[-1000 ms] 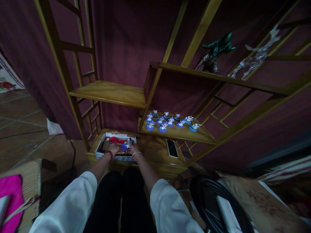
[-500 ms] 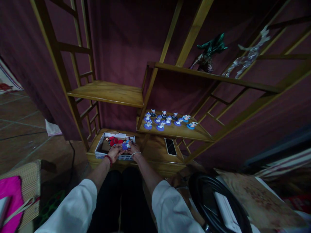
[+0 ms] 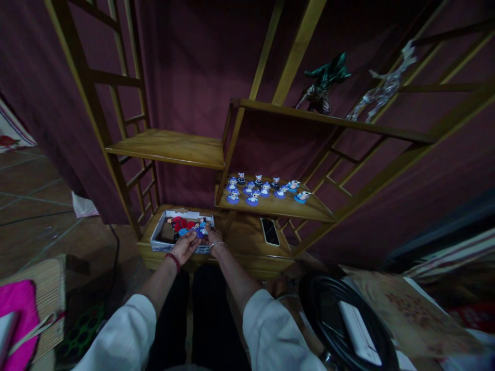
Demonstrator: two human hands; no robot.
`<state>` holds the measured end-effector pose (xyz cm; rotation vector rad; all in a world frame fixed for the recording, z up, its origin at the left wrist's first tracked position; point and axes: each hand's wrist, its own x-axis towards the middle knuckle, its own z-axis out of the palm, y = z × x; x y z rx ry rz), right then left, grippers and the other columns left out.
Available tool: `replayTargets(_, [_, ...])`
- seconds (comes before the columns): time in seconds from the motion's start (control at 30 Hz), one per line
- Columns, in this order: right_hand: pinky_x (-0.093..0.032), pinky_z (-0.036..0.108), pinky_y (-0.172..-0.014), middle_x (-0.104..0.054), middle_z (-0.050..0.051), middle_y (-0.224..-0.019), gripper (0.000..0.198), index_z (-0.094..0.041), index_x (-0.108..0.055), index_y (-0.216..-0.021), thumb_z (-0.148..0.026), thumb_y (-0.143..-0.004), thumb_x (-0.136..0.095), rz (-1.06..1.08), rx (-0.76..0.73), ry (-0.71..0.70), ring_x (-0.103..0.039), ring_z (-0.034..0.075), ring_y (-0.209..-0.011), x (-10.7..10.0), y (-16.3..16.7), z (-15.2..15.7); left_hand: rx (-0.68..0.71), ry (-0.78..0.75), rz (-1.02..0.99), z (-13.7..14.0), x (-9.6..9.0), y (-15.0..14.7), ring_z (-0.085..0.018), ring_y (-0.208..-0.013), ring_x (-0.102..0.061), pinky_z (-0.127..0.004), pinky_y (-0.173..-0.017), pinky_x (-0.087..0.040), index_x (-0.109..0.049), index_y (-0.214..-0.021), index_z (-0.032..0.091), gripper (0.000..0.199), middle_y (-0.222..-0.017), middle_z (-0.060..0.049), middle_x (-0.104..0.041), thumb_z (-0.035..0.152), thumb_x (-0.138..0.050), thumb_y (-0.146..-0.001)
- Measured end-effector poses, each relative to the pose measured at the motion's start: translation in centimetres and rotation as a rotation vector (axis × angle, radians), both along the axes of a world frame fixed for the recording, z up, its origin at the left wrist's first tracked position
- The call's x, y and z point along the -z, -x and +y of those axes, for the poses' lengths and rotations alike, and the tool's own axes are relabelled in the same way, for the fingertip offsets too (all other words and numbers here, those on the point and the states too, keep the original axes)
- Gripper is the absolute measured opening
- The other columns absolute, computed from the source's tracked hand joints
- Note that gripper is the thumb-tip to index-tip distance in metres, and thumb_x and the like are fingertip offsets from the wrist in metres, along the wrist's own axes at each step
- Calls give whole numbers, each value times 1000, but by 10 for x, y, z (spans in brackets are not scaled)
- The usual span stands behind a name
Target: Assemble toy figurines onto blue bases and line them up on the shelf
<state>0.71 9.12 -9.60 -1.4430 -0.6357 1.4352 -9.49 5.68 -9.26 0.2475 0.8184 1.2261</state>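
Observation:
Over the near right part of a white-walled cardboard box (image 3: 155,238), both my hands are closed around a small purple-based figurine (image 3: 199,233). My left hand (image 3: 185,247) pinches its base from the left, and my right hand (image 3: 213,237) grips it from the right, partly covering it. Inside the box lie other figurines with red bases (image 3: 181,223) and one with a blue base (image 3: 183,233). On the shelf to the right stand several purple-based figurines (image 3: 252,198), three dark-based ones (image 3: 259,180) and two blue-based ones (image 3: 302,197).
A phone (image 3: 269,232) lies on the cabinet top right of the box. An upper left shelf board (image 3: 166,147) overhangs the box. Higher right stand a green-brown statuette (image 3: 327,82) and a clear one (image 3: 382,87). A black round stool (image 3: 348,319) is beside my right arm.
My left hand has drawn slightly down, exposing the blue-based figurine in the box. The held figurine stays between both hands. The whole view has shifted a little.

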Motion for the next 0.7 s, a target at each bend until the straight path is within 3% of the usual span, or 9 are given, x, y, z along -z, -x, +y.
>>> replayTargets(0.4, [-45, 20, -46, -63, 2, -65, 28, -15, -62, -71, -41, -60, -63, -58, 20, -74, -53, 9, -48, -9, 0, -10, 1, -44, -126, -5, -5, -1, -14, -71, -61, -28, -70, -51, -58, -76, 11, 10, -77, -7, -63, 4, -52, -74])
replayTargets(0.7, [-45, 22, -53, -67, 4, -70, 38, -15, -67, -75, -48, -55, -63, -115, 13, -207, -59, 14, -61, -13, -6, -19, 13, -112, -207, -14, -8, -5, -13, -76, -61, -28, -74, -50, -59, -80, 13, 16, -82, -6, -63, 2, -49, -74])
